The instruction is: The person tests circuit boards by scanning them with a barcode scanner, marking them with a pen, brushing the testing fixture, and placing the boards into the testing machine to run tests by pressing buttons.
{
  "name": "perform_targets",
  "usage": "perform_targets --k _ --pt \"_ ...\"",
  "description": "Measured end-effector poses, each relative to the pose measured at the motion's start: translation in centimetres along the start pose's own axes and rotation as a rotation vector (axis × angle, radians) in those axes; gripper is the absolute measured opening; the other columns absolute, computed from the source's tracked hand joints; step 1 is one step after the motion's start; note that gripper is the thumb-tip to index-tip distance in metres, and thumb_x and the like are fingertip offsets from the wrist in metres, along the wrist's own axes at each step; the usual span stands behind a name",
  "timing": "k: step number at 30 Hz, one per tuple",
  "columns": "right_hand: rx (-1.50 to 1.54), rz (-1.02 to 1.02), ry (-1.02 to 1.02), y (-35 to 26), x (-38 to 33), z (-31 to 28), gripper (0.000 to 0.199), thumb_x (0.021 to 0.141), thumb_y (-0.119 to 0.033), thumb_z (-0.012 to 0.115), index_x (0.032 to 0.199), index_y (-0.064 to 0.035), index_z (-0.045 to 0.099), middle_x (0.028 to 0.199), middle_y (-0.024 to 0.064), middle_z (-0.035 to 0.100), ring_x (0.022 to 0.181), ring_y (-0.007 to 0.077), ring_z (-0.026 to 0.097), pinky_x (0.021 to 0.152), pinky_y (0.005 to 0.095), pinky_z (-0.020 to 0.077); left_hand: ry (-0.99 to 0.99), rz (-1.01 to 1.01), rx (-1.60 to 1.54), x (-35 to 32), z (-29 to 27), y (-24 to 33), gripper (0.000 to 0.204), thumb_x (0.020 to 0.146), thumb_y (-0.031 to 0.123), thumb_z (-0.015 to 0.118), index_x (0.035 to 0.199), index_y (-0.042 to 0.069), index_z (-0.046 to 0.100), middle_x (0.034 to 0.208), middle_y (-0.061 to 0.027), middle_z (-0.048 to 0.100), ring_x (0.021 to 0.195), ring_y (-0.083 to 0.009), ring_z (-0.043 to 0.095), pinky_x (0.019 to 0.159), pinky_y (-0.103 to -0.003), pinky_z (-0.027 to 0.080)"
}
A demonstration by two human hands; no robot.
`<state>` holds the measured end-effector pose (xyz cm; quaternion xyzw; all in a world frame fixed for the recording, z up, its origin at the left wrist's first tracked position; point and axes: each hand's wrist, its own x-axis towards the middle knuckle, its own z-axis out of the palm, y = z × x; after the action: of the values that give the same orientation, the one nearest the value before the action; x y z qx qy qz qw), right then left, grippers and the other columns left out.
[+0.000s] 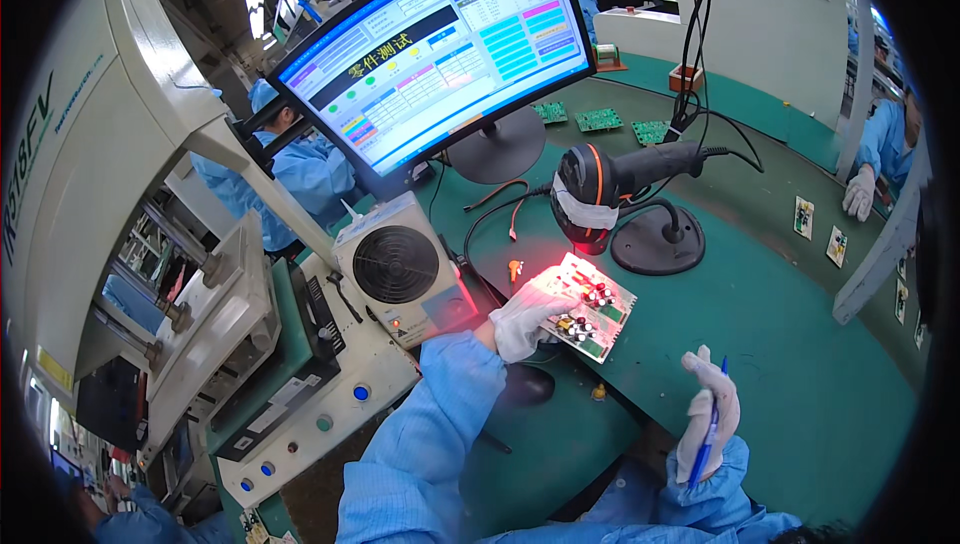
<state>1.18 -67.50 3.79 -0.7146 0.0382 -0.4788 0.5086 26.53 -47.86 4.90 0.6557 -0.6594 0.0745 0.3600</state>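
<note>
Left hand (530,320): white-gloved, closed over the left edge of a circuit board; the fingers beneath are hidden.
Right hand (708,412): white-gloved, partly curled around a blue pen (708,436), well apart from the board.
Circuit board (612,318): below the scanner head, in red light, its dark and red components facing up; whether it touches the table (790,354) cannot be told.
Progress: the board is in place under the light, apparently mid-scan; whether a reading is complete cannot be told. Release of the board is left, and the pen marks nothing at present.
Scanner (650,170): black with an orange band, on a round-based stand.
Mouse (528,384): near the left wrist.
Monitor (430,56): lit, beyond the hands.
Green boards (599,121): lying behind the scanner.
</note>
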Motion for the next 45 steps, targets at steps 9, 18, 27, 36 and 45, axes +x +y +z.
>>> perform_targets --k 9,18,27,36,45 --pt "0.299 0.344 -0.020 -5.8 2.5 -0.4 0.018 0.092 -0.004 0.048 0.108 0.0039 0.047 0.079 0.0106 0.054 0.067 0.0190 0.060 0.066 0.0318 0.0513 0.073 0.062 -0.042 1.7 0.2 10.6 0.048 0.083 -0.002 0.061 0.127 0.008 0.044 0.116 -0.0283 0.053 0.095 -0.0468 0.055 0.080 -0.051 0.048" --pt "0.158 0.156 -0.262 -8.0 3.8 2.1 0.019 0.080 0.002 0.064 0.068 -0.0040 0.050 0.059 0.0075 0.057 0.047 0.0188 0.056 0.048 0.0289 0.0442 0.073 -0.675 -0.549 1.6 -0.9 19.6 0.035 0.095 0.022 0.049 0.120 -0.003 0.049 0.110 -0.0177 0.053 0.096 -0.0295 0.056 0.087 -0.036 0.046" --pt "0.048 0.117 -0.250 -8.1 3.7 2.9 0.017 0.078 0.002 0.064 0.070 -0.0035 0.051 0.061 0.0080 0.057 0.051 0.0248 0.059 0.049 0.0320 0.0453 -0.070 -0.714 -0.468 1.1 -1.2 20.3 0.043 0.097 0.027 0.047 0.128 -0.003 0.043 0.119 -0.0190 0.050 0.105 -0.0311 0.051 0.094 -0.037 0.039" --pt "0.179 -0.138 -0.228 -8.8 1.5 2.1 0.020 0.084 0.007 0.048 0.068 -0.0050 0.046 0.051 0.0041 0.056 0.039 0.0118 0.051 0.040 0.0252 0.0396 0.117 -0.728 -0.874 0.5 -0.6 19.8 0.056 0.095 0.031 0.045 0.132 -0.009 0.032 0.124 -0.0160 0.049 0.112 -0.0203 0.048 0.098 -0.034 0.038" --pt "-0.129 -0.137 -0.368 -7.8 0.6 3.2 0.019 0.079 0.007 0.059 0.068 -0.0037 0.048 0.058 0.0051 0.059 0.046 0.0141 0.059 0.044 0.0268 0.0448 0.177 -0.652 -0.677 0.5 -0.2 19.7 0.050 0.097 0.035 0.046 0.128 -0.004 0.041 0.119 -0.0126 0.053 0.102 -0.0161 0.054 0.088 -0.033 0.046"
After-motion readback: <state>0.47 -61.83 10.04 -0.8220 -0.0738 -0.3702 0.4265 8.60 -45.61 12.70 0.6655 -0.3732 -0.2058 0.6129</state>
